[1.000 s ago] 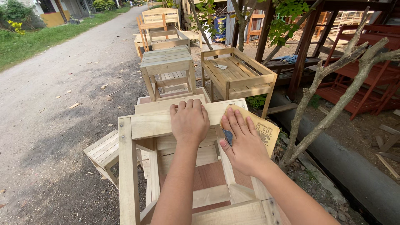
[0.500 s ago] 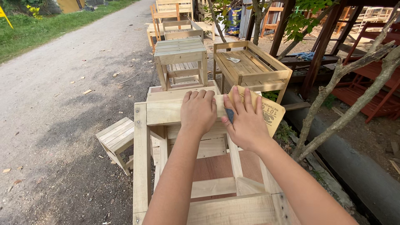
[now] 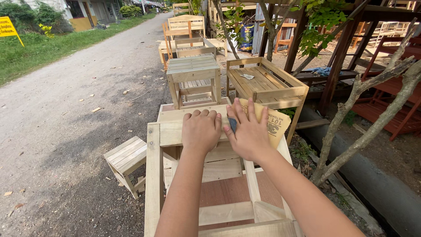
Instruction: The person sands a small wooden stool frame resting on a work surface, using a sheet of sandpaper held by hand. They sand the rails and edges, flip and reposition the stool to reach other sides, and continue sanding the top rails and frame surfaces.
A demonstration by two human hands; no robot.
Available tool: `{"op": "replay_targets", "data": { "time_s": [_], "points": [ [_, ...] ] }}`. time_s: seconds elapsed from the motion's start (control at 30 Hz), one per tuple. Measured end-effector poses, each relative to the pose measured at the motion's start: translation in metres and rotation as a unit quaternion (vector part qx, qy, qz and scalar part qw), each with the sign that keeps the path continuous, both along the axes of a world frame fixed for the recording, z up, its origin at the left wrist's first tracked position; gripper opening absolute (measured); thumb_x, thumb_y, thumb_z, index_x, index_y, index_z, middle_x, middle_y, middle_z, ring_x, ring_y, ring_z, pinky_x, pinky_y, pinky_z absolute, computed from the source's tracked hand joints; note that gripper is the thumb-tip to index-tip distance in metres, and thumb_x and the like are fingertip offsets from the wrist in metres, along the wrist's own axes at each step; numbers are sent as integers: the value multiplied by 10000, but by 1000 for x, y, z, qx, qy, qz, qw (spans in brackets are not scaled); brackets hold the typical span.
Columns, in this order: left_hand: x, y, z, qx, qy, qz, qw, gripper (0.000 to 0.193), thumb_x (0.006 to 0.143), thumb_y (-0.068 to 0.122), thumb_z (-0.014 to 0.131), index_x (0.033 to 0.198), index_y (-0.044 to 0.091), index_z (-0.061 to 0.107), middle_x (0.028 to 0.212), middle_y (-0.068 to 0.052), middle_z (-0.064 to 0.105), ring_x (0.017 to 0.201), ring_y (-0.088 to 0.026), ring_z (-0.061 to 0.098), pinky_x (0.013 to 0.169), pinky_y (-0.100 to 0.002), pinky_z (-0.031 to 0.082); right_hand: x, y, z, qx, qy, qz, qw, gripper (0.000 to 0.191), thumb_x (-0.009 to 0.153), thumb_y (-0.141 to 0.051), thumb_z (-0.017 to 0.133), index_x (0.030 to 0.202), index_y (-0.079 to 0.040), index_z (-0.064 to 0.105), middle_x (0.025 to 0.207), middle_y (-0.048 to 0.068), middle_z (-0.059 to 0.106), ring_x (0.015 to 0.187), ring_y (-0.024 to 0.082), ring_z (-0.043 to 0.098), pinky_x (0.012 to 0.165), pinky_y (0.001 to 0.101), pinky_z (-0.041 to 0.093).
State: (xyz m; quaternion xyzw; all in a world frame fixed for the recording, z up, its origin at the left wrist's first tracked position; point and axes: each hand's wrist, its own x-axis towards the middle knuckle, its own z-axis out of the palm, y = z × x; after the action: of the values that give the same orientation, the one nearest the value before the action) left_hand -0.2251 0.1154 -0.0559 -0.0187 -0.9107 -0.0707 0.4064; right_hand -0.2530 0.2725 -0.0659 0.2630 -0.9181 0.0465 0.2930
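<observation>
**Ana:** Outdoors beside a gravel road, what are the hands doing?

**Ben:** Both lie flat and side by side, fingers spread, on the top rail of an unfinished wooden frame at the picture's centre. The left hand only steadies the rail and grips nothing. The right hand presses a tan sheet of sandpaper against the wood. Its dark gritty face peeks out between the two hands.

**Ana:** How would that sanding go well?

**Ben:** My judgement: keep the palm flat, so pressure spreads evenly, stroke along the grain, and let the left hand hold the frame from rocking.

**Ana:** Any labels or signs?

**Ben:** The sandpaper's backing carries dark printed lettering, sticking out at three o'clock from the right hand. A yellow sign on a post stands in the grass at ten o'clock, far off. A blue and yellow sack leans behind a tree at twelve o'clock.

**Ana:** And around the frame?

**Ben:** A small slatted stool lies tipped on the gravel at nine o'clock. Another slatted stool and a low railed table stand just beyond the frame. Red-stained shelving sits at three o'clock.
</observation>
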Motion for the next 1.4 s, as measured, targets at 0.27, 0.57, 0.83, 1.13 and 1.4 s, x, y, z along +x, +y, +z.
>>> {"op": "replay_targets", "data": {
  "time_s": [0.27,0.57,0.83,1.13,1.4],
  "points": [
    [8,6,-1,42,10,48,998,407,998,372,475,911,120,783,957,-95,760,973,-313,662,1054,-552,366,15,10,-13,2,53,7,999,562,1021,-539,219,1566,-428,296,1657,216,96,1455,567,27,976,842,-11],
    [4,6,-3,36,11,39,999,407,1004,329,458,889,98,772,919,-101,761,940,-298,668,938,-491,420,-18,-1,1,-22,-41,-6,999,659,1077,-502,222,1585,-85,278,1699,133,202,1586,330,113,1259,584,62],
    [3,8,-1,43,-17,44,998,407,986,346,447,916,104,767,945,-96,756,963,-280,664,895,-488,415,-1,12,-6,22,27,82,996,676,1052,-518,286,1581,-96,275,1680,142,214,1554,367,119,1246,497,112],
    [4,11,-6,31,-25,45,998,410,991,345,445,916,105,769,955,-88,758,958,-282,664,906,-488,419,10,15,-27,3,71,38,997,649,1047,-505,270,1606,-176,261,1693,87,163,1529,427,92,1156,675,42],
    [7,13,-5,34,-31,48,998,419,1000,340,442,905,91,766,928,-93,758,946,-281,665,915,-487,419,-32,-1,2,-18,-70,-17,997,599,1070,-492,215,1609,-235,273,1699,21,153,1579,348,86,1225,652,15]
  ]
}}
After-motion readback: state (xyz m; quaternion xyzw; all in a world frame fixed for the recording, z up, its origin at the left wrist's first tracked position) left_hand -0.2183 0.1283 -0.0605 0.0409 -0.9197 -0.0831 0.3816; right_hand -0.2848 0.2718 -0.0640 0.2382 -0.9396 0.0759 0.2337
